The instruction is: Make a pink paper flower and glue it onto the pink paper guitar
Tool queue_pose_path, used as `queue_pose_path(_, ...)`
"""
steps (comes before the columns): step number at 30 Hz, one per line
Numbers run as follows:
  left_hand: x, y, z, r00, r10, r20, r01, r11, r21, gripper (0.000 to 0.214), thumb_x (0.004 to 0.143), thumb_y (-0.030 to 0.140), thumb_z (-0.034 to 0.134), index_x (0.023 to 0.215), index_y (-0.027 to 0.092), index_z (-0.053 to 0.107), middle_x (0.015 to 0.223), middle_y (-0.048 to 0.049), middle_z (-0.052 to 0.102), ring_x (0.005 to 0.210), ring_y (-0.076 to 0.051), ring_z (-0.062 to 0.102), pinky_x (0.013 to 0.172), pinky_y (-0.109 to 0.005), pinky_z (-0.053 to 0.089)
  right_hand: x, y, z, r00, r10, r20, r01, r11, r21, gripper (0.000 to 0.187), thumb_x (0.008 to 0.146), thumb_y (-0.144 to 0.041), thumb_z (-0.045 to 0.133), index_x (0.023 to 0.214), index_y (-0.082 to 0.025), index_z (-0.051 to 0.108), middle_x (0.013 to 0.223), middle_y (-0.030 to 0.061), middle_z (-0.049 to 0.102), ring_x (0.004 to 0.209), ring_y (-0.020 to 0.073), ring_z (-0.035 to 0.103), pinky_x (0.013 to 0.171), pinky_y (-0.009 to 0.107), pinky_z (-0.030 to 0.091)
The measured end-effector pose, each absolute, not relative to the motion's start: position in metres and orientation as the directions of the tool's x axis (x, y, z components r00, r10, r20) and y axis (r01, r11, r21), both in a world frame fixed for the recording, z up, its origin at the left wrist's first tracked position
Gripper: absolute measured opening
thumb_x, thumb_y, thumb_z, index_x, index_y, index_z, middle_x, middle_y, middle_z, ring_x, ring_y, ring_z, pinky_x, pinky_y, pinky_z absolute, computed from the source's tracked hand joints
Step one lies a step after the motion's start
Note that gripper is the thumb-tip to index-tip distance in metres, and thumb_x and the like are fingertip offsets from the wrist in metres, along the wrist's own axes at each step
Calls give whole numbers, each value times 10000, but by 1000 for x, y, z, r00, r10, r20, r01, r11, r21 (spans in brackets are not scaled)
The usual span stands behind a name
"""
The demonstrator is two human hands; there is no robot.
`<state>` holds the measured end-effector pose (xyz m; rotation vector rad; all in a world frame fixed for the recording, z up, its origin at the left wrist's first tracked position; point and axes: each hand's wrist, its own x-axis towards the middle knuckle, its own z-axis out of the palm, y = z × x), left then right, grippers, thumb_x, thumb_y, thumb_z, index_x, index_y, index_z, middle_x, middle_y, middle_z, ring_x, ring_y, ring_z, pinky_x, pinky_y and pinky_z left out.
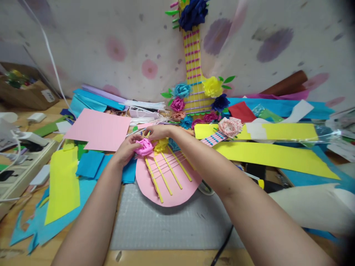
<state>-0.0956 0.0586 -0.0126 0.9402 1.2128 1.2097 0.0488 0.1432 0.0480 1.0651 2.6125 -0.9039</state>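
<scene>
A spotty cloth (122, 33) hangs at the back, behind a wooden tabletop (155, 257) full of bright paper. A gray mat (149, 232) with little squares lies at the front. A tall yellow guitar (192, 66) with paper flowers on it stands at the back. A smaller pink guitar (142, 179) lies in the middle, its round end partly over the mat. A long yellow paper strip (274, 159) is on the right, and a pink sheet (100, 129) is on the left. The right hand (158, 131) has bent fingers just by the top of the pink flower; I can't tell if it grips anything. The left hand (129, 147) is mostly closed, its thumb and fingers on the edge of the pink flower (144, 147). That flower sits on the pink guitar, beside a yellow flower (161, 145). Thin yellow sticks (166, 174) run down the guitar's round part.
</scene>
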Motion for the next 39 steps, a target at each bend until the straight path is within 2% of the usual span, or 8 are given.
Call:
queue_pose_path(5,-95,59,-11,-56,981,-188,-177,175,968,391,434,101,655,810,148,560,756,21,589,621,-106,539,561,-217,395,48,145,48,-751,568,-337,655,570,-496,280,747,-154,569,1018,-143,641,1017,45,681,833,124,608,642,158,425)
queue_pose_path(12,-95,59,-9,-72,976,-204,-174,189,967,416,422,94,644,827,151,566,774,17,595,629,-109,547,580,-228,414,50,145,51,-765,550,-334,643,625,-443,337,781,-161,528,1110,-154,599,1050,45,677,814,118,619,644,161,432)
queue_pose_path(18,-96,59,-9,-57,977,-205,-180,192,965,392,428,97,673,805,154,583,747,24,578,610,-99,542,566,-218,407,48,149,41,-812,496,-307,581,639,-504,267,803,-116,435,993,-142,620,1034,26,668,854,115,598,720,171,438)
queue_pose_path(27,-97,60,-12,-57,977,-204,-201,188,961,401,432,78,658,817,159,582,767,23,588,612,-98,539,565,-218,404,52,148,44,-771,559,-306,621,553,-555,257,825,-168,434,1034,-126,577,1045,52,632,877,127,571,744,192,417)
queue_pose_path(29,-96,60,-12,-65,979,-194,-193,179,965,385,435,84,657,805,157,581,756,20,583,619,-105,538,563,-222,401,57,143,49,-728,649,-224,649,545,-531,306,808,-206,486,1101,-129,533,1019,58,623,860,139,556,749,221,409)
queue_pose_path(31,-96,60,-12,-68,980,-185,-192,169,967,378,436,85,649,801,153,577,754,19,581,622,-106,536,570,-223,401,66,133,54,-692,721,-37,642,592,-487,357,773,-233,546,1111,-122,510,982,61,607,854,156,529,771,256,394)
queue_pose_path(34,-94,60,-11,-70,978,-197,-207,178,962,392,421,78,645,799,150,568,766,16,587,609,-100,532,568,-221,397,82,107,53,-689,684,239,604,725,-330,215,736,-201,576,940,-133,572,968,70,565,953,193,457,864,303,337)
queue_pose_path(39,-91,60,-9,-84,970,-226,-224,203,953,412,405,61,626,801,150,561,761,11,599,606,-104,543,558,-217,399,95,71,33,-756,599,264,585,799,-137,126,777,-237,567,843,-146,624,973,100,546,978,229,403,859,344,324)
